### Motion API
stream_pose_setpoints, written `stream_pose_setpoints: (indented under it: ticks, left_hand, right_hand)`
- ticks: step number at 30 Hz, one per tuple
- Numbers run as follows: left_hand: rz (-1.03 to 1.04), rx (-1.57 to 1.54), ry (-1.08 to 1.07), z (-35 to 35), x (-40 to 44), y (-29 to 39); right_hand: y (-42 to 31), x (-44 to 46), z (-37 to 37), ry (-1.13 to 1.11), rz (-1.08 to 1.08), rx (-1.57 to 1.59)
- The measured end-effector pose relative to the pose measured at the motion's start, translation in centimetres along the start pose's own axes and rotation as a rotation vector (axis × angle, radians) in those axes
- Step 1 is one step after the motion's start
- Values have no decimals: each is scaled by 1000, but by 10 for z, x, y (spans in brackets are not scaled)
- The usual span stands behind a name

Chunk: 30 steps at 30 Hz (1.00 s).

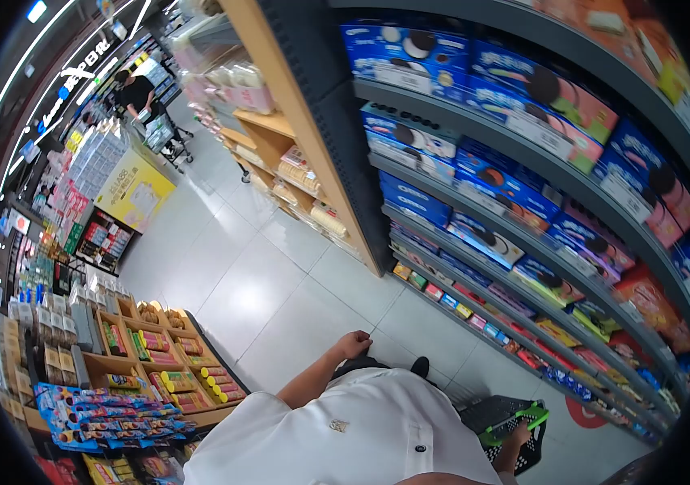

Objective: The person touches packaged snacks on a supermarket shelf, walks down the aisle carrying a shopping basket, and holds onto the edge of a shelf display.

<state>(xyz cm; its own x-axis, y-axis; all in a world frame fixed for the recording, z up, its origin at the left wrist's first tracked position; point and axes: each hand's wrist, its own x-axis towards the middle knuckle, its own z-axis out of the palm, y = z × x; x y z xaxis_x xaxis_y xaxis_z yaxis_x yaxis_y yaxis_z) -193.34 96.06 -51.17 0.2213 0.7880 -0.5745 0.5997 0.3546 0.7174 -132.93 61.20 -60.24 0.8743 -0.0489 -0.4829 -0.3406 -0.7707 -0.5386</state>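
My left hand (353, 345) hangs in front of my white shirt (337, 424), over the tiled floor. Its fingers are curled in and I see nothing in them. At the lower right my right hand (514, 439) is closed around the green handle of a dark shopping basket (531, 454) with perforated sides. The basket is beside my body, and what it contains cannot be made out. One dark shoe (420, 366) shows beyond the shirt.
Tall shelves (474, 206) of blue cookie boxes (409, 61) line the right side. A wooden display (199, 343) with tubes and packets stands at left. Further off, a person in black (136, 93) stands at a shopping cart (171, 141) near a yellow sign (135, 190).
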Motion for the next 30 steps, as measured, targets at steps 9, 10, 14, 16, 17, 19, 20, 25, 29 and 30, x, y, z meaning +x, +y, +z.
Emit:
stream_pose_setpoints:
  ticks: [9, 10, 14, 16, 17, 19, 20, 25, 29, 30]
  left_hand:
    - [-132, 16, 108, -112, 28, -93]
    - [-169, 0, 127, -123, 27, -107]
    - [-238, -5, 91, -151, 19, -144]
    - [-254, -17, 42, -158, 20, -159]
    - [-269, -44, 17, -162, 20, -159]
    - [-264, -41, -50, -171, 24, -157]
    - [-275, -71, -35, -173, 28, -158]
    - [-252, -150, -38, -185, 47, -143]
    - [-213, -156, -58, -189, 60, -135]
    - [-194, -151, -68, -190, 62, -134]
  right_hand:
    - [58, -50, 76, 5, -464, -554]
    - [28, -93, 78, -1, -174, -750]
    - [-1, -200, 101, -75, -278, -264]
    - [-9, -232, 115, -85, -237, -158]
    - [-6, -240, 122, -102, -218, -106]
    - [10, -244, 140, -76, -210, -172]
    - [4, -262, 139, -56, -216, -211]
    - [-34, -329, 147, 8, -315, -424]
    - [-53, -355, 142, -13, -304, -394]
    - [-50, -352, 145, 18, -304, -408]
